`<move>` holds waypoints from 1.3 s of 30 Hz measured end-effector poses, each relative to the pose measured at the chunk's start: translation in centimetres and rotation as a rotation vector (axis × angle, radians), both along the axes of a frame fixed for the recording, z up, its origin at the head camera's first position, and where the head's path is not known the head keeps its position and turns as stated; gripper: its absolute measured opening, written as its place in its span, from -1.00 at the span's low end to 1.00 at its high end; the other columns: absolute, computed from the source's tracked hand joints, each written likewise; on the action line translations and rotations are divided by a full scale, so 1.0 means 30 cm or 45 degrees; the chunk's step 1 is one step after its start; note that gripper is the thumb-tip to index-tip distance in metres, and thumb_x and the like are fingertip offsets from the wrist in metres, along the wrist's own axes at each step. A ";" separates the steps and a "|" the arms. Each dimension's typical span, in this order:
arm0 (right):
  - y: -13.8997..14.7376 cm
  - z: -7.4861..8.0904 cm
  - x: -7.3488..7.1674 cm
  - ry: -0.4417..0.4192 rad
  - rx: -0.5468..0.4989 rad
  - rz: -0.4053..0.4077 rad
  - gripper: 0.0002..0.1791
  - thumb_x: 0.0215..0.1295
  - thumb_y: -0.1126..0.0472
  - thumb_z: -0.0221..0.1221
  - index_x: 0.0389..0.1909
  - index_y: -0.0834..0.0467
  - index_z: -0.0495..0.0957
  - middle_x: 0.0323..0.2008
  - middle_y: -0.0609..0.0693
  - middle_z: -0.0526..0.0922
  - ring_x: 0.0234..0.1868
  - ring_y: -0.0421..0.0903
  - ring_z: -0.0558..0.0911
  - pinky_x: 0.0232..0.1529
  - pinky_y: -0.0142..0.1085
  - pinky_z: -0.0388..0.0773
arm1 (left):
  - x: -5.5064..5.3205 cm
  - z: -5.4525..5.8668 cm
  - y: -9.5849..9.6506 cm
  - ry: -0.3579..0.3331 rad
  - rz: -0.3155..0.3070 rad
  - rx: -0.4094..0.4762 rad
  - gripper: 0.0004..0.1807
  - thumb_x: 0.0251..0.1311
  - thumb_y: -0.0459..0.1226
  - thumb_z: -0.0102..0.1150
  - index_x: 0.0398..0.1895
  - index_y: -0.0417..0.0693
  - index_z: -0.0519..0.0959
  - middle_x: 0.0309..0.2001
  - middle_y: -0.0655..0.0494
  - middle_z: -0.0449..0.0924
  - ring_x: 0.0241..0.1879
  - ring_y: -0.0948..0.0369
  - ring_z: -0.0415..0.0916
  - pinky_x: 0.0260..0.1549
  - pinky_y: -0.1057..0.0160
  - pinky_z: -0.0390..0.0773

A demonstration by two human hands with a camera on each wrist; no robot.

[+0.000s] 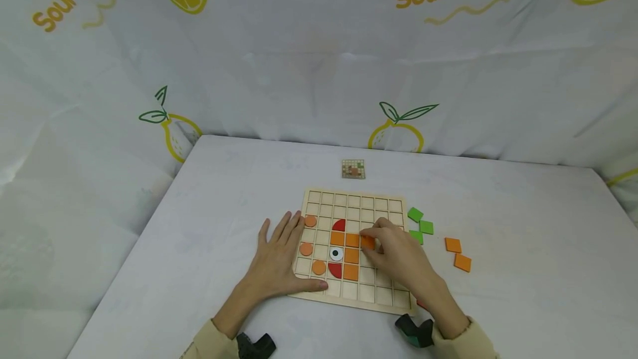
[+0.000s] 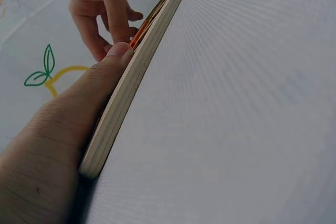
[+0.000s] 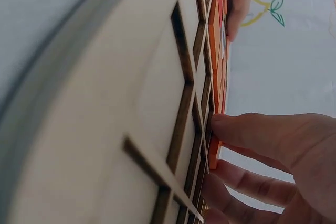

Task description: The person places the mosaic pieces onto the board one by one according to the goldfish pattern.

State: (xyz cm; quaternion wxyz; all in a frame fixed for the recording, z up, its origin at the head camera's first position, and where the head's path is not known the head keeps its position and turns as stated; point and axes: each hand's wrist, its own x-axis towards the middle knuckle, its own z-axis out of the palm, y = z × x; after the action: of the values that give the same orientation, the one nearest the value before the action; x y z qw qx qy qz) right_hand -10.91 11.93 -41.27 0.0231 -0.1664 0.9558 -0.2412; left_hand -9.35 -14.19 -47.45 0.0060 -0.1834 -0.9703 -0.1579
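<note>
A wooden grid board (image 1: 366,292) lies on the white table. My right hand (image 1: 399,251) pinches an orange square tile (image 1: 368,242) between thumb and fingers, at a cell just right of a row of orange squares (image 1: 351,240). In the right wrist view, the pinched tile (image 3: 214,153) is right at the grid's raised dividers. My left hand (image 1: 274,262) rests against the board's left side, fingers extended, with its thumb (image 1: 316,285) over the front edge. On the grid are also red quarter-rounds (image 1: 335,270), a white eye disc (image 1: 336,253) and orange discs (image 1: 319,267).
Right of the board lie green tiles (image 1: 426,227) and two orange squares (image 1: 462,262). A red piece (image 1: 422,304) shows partly beneath the right forearm. Behind the board is a small pattern card (image 1: 353,169). A lemon-print cloth (image 1: 309,71) hangs behind the table.
</note>
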 end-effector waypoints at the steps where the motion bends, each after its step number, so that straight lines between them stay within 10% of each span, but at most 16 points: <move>1: 0.000 0.000 0.000 -0.004 0.002 0.000 -0.71 0.18 0.32 0.42 -0.05 0.17 0.77 -0.31 -0.04 0.61 -0.47 -0.24 0.41 -0.52 -0.47 0.35 | 0.000 0.000 0.000 -0.001 0.000 0.001 0.49 -0.30 0.56 0.26 0.64 -0.11 0.04 0.66 -0.04 -0.02 0.67 -0.05 -0.10 0.52 -0.41 -0.23; 39: 0.108 0.038 0.022 0.030 -0.007 -0.093 -0.65 0.17 0.27 0.42 0.01 0.16 0.74 -0.12 0.01 0.69 -0.42 -0.25 0.50 -0.55 -0.46 0.40 | 0.001 0.001 -0.003 0.003 -0.017 0.031 0.50 -0.28 0.57 0.25 0.65 -0.12 0.01 0.67 -0.04 -0.05 0.67 -0.04 -0.12 0.51 -0.41 -0.24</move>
State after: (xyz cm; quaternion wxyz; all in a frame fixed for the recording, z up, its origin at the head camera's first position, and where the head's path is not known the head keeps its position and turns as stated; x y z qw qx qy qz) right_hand -10.23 15.17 -40.14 0.0028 -0.1343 0.9608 -0.2426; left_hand -9.32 -14.28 -47.43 0.0085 -0.1900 -0.9670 -0.1695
